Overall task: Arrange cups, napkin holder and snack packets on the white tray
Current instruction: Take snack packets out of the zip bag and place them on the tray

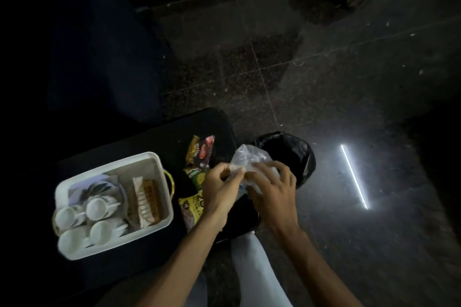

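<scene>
Hands meet over the right edge of the dark worktop (pixel 149 142), both closed on a crumpled clear plastic bag (pixel 247 159): the left hand (pixel 220 188) pinches its near-left edge between thumb and fingers, while the right hand (pixel 273 188) is spread over its right side with fingers curled into the film. What the bag holds cannot be told; it is pale and blurred. The white tray (pixel 159 172) sits on the left of the worktop and already carries four white cups (pixel 98 208) grouped at its near-left corner, some saucers behind them, and a napkin holder (pixel 147 198) with brownish contents along its right side. Snack packets (pixel 200 154) lie outside it, strung along the worktop between the tray's right wall and the hands: a red and yellow one farthest, green below it, a yellow and black one nearest. So the packets look like the part left to do. The main risk sits just beyond the bag: a bin lined with black plastic (pixel 287 154) stands on the floor right under the hands, and anything slipping from the bag while it is being worked open would likely drop into it or onto the tiles. The light is poor, the worktop is black, and the tray is crowded, so a packet pushed in carelessly could tip a cup or knock the napkin holder.
</scene>
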Demonstrator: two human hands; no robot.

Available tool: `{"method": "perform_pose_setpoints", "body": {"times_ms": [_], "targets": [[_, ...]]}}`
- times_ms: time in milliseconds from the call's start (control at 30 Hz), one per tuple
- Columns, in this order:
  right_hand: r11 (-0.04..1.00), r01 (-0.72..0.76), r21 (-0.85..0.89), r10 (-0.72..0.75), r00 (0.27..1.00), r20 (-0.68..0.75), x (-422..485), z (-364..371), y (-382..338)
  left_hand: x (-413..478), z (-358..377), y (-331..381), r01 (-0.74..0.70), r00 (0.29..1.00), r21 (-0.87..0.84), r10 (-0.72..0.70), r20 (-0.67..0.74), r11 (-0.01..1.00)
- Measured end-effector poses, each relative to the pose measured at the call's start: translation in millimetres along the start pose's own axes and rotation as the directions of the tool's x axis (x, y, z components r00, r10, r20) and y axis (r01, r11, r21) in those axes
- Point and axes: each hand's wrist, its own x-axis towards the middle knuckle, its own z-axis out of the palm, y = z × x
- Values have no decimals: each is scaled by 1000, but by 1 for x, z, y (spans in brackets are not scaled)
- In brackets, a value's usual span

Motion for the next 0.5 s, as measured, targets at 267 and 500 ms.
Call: {"method": "perform_pose_setpoints", "body": {"times_ms": [267, 500], "targets": [[979, -192, -66, 194, 981, 23, 27, 97, 135, 102, 147, -68, -91, 996, 241, 88, 24, 966], [975, -135, -179, 162, 976, 146, 50, 198, 241, 178, 231, -150, -20, 995, 254, -5, 97, 967]]}}
